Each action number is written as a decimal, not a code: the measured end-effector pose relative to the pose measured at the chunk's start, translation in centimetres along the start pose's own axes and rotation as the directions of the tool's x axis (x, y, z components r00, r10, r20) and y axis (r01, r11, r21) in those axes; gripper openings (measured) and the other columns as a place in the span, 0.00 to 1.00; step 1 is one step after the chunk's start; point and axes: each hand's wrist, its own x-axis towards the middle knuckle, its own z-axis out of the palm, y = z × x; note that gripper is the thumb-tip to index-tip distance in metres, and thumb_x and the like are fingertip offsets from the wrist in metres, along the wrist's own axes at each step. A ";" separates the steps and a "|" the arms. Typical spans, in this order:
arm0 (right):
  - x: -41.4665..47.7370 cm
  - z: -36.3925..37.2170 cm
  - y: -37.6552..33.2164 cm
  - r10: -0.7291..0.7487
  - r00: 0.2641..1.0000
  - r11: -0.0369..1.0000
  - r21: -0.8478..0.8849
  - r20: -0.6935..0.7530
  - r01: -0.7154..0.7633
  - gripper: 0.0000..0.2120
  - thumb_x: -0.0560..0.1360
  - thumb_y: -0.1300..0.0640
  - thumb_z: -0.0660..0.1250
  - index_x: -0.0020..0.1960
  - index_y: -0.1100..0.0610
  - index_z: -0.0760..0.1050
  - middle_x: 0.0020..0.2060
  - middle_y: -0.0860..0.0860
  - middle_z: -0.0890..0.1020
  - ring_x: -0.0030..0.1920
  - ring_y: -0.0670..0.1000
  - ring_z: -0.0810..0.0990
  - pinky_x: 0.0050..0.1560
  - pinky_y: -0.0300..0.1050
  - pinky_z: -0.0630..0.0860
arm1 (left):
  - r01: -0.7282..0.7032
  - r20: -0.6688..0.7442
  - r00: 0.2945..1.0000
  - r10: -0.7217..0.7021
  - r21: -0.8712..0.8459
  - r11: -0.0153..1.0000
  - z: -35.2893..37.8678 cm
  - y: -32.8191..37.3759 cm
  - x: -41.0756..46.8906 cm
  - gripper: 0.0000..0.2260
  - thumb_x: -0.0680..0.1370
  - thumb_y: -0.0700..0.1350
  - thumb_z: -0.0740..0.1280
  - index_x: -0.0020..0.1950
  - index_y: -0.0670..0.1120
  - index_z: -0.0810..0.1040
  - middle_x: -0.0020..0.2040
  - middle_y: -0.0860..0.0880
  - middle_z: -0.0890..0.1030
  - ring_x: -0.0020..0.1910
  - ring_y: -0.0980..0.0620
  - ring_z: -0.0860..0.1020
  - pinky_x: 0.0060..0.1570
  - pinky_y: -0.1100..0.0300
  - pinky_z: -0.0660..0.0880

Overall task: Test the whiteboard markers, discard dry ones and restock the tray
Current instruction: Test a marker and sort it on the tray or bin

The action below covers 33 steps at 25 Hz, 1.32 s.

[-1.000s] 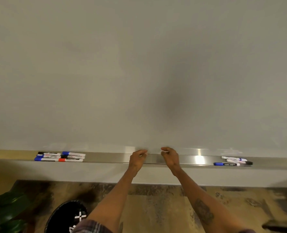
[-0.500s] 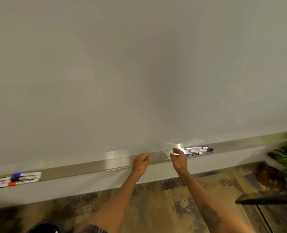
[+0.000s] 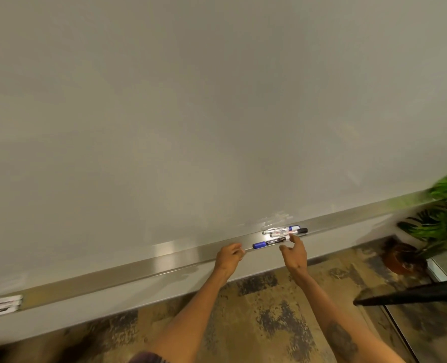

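Dim, warm light; glare patch on tray (image 3: 164, 251) (edges smeared, wide-angle bowed).

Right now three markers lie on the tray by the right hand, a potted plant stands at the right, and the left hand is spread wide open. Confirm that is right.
Not quite. The head view shows the left hand curled closed at the tray edge, not spread open; whether it holds anything is unclear. The rest stands: three markers lie by the open right hand, and the potted plant stands at the right.

Tray (image 3: 164, 254) brushed metal, shiny; whiteboard (image 3: 191, 113) smooth, faint gloss; markers (image 3: 282, 235) glossy plastic; floor (image 3: 269, 323) matt, mottled.
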 end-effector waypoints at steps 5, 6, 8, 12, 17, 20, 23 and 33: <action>2.5 -2.5 0.8 0.015 0.997 0.999 0.036 0.075 -0.017 0.28 0.80 0.60 0.65 0.76 0.58 0.60 0.74 0.57 0.67 0.70 0.61 0.71 0.70 0.58 0.68 | -0.006 0.034 0.999 0.002 0.100 0.995 3.1 1.4 1.6 0.08 0.81 0.42 0.65 0.44 0.52 0.76 0.41 0.52 0.76 0.42 0.51 0.76 0.42 0.61 0.71; 2.8 -2.8 1.0 0.010 0.995 0.999 0.043 0.097 -0.014 0.28 0.80 0.58 0.65 0.77 0.57 0.60 0.74 0.56 0.67 0.70 0.61 0.70 0.70 0.59 0.68 | -0.005 0.033 0.999 0.001 0.131 0.991 3.6 1.4 1.9 0.07 0.81 0.43 0.64 0.44 0.51 0.75 0.39 0.51 0.74 0.38 0.53 0.73 0.38 0.64 0.68; 3.4 -3.0 1.3 0.003 0.991 0.999 0.054 0.136 -0.010 0.27 0.80 0.57 0.65 0.77 0.57 0.59 0.74 0.55 0.67 0.70 0.60 0.70 0.70 0.59 0.68 | 0.006 0.029 1.000 -0.011 0.147 0.989 4.5 1.4 2.3 0.06 0.81 0.44 0.64 0.44 0.47 0.75 0.37 0.49 0.72 0.33 0.56 0.69 0.34 0.63 0.65; 4.1 -2.8 2.0 0.005 0.983 1.000 0.020 0.182 -0.009 0.26 0.80 0.56 0.64 0.76 0.56 0.61 0.73 0.56 0.68 0.69 0.60 0.72 0.69 0.59 0.70 | 0.055 0.004 0.998 -0.056 0.098 0.994 5.6 1.0 3.0 0.06 0.81 0.44 0.64 0.46 0.44 0.77 0.36 0.50 0.71 0.33 0.55 0.68 0.34 0.63 0.66; 4.7 -2.1 2.0 -0.018 0.978 0.999 -0.034 0.209 0.025 0.24 0.80 0.57 0.65 0.74 0.57 0.64 0.71 0.57 0.70 0.67 0.59 0.73 0.67 0.57 0.71 | 0.052 0.005 0.999 -0.053 0.058 0.997 6.2 0.6 3.5 0.07 0.81 0.44 0.64 0.55 0.43 0.79 0.42 0.47 0.75 0.41 0.52 0.74 0.41 0.60 0.72; 4.8 -1.6 2.1 -0.014 0.977 1.000 -0.024 0.212 0.020 0.24 0.80 0.57 0.65 0.74 0.56 0.65 0.71 0.56 0.71 0.67 0.59 0.74 0.67 0.57 0.72 | 0.088 0.026 0.996 -0.088 -0.026 0.996 6.1 1.2 3.3 0.04 0.82 0.42 0.64 0.53 0.48 0.77 0.47 0.46 0.77 0.46 0.51 0.77 0.44 0.63 0.75; 4.2 -1.0 2.2 -0.007 0.986 0.999 0.051 0.167 -0.001 0.22 0.79 0.58 0.66 0.72 0.56 0.68 0.71 0.56 0.71 0.66 0.59 0.74 0.67 0.59 0.73 | 0.122 0.026 0.992 -0.120 -0.119 0.985 5.5 1.4 2.5 0.09 0.81 0.40 0.64 0.47 0.55 0.75 0.49 0.47 0.78 0.49 0.50 0.79 0.44 0.66 0.76; -3.5 4.0 -1.5 -0.183 0.970 0.977 0.139 0.158 0.162 0.05 0.77 0.58 0.70 0.51 0.56 0.82 0.46 0.52 0.83 0.50 0.54 0.81 0.57 0.53 0.79 | -0.011 -0.316 0.935 -0.159 -0.476 0.880 -2.4 0.4 0.2 0.13 0.78 0.35 0.68 0.63 0.41 0.79 0.55 0.45 0.80 0.50 0.49 0.80 0.53 0.57 0.81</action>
